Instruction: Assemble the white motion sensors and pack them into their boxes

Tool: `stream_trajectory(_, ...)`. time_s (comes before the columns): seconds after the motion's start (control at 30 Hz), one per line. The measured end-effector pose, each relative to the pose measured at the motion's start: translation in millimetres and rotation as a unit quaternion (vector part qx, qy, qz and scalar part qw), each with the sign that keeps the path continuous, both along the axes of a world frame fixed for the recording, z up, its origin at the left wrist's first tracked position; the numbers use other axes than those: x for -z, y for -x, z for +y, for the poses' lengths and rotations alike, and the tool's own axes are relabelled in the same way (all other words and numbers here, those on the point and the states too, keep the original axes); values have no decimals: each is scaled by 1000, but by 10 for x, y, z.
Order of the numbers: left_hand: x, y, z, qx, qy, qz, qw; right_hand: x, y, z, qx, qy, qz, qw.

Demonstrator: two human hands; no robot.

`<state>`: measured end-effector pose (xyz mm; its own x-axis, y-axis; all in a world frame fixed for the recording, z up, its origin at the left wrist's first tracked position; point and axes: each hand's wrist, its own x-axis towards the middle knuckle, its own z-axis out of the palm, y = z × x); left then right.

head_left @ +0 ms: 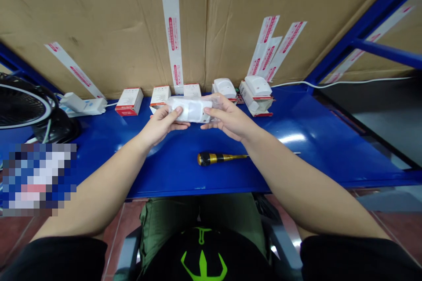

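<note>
Both my hands hold a white plastic device in a clear plastic bag (pixel 193 109) above the blue shelf (pixel 296 149). My left hand (pixel 161 125) grips the bag's left end. At the bag's right end is my right hand (pixel 227 117), fingers curled over it. A screwdriver with a black and gold handle (pixel 217 158) lies on the shelf just below my hands, partly under my right forearm.
Small red and white boxes (pixel 129 101) stand in a row at the back of the shelf, two with white devices (pixel 258 85) on top. A black fan (pixel 26 109) sits at the left. Large cardboard cartons (pixel 132 30) form the back wall.
</note>
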<state>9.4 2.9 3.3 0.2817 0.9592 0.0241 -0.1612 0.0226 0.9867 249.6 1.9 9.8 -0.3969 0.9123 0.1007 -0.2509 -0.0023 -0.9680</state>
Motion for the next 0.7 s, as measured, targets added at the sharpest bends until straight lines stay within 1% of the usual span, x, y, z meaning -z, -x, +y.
stream_trajectory(0.13, -1, -59, 3, -27, 44, -26, 998, 48, 52, 5, 21, 5, -27, 999)
stream_trajectory(0.23, -18, -94, -5, -35, 82, -50, 995, 68, 87, 18, 44, 10, -8, 999)
stream_trajectory(0.3, -25, -99, -9, -28, 102, -64, 992, 70, 96, 27, 46, 23, 5, 999)
stream_trajectory(0.43, -7, -79, -1, -17, 111, -72, 991, 62, 83, 14, 29, 54, -20, 998)
stream_trajectory(0.6, 16, -75, 22, -20, 129, -76, 989, 31, 63, -29, 21, 43, -69, 997)
stream_trajectory(0.7, -8, -105, -3, -33, 132, -87, 987, 11, 42, -5, 27, 62, -91, 994)
